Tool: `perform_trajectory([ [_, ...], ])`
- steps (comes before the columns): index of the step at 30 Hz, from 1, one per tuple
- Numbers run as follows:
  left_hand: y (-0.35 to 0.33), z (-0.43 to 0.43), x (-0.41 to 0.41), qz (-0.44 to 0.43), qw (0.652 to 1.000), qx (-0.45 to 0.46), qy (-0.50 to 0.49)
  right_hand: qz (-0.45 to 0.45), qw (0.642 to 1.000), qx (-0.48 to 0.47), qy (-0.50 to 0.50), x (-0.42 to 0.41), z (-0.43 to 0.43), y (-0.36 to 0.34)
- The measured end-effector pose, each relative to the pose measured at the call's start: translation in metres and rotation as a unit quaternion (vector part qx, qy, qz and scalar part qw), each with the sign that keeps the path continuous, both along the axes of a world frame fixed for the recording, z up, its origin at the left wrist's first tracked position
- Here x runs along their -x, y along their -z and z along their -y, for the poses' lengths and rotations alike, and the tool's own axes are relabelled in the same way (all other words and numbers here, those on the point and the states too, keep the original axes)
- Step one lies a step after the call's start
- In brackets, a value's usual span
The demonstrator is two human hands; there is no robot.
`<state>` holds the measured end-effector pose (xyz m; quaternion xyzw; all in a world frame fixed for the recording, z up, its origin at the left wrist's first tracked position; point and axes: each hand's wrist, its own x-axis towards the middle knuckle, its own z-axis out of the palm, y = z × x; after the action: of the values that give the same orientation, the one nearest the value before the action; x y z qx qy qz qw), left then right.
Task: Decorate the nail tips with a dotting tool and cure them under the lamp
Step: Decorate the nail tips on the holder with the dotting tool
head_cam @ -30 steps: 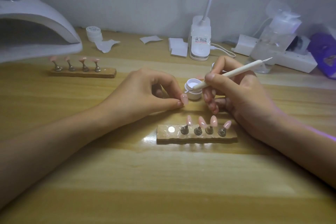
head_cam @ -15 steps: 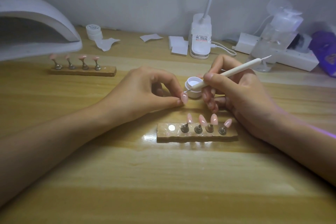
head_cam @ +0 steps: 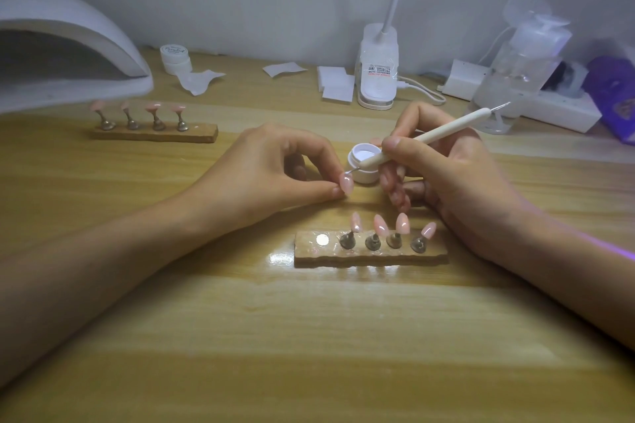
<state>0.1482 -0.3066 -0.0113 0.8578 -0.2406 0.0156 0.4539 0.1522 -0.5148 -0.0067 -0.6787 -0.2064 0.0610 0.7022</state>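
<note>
Right, we pinch the loose nail tip (head_cam: 345, 183) in the left hand (head_cam: 275, 175), face toward us, so the dotting tool (head_cam: 429, 139) gripped pen-style in the right hand (head_cam: 446, 175) reaches it, open gel pot (head_cam: 364, 163) just behind, between both hands, for quick reloads.

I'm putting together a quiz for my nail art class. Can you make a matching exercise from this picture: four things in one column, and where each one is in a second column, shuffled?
Things
1. dotting tool
2. loose nail tip
3. open white jar
4. curing lamp

Places
A. far left on the table
B. pinched by the left hand
C. gripped in the right hand
D. standing between the two hands

Pairs: 1-C, 2-B, 3-D, 4-A
</note>
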Motion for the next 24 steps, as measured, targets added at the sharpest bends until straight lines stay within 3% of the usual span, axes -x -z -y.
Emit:
perform_trajectory([
  [24, 0.0022, -0.0018, -0.0014, -0.002, 1.000, 0.004, 0.012, -0.001, 1.000, -0.028, 0.005, 0.0024, -0.0006, -0.0030],
])
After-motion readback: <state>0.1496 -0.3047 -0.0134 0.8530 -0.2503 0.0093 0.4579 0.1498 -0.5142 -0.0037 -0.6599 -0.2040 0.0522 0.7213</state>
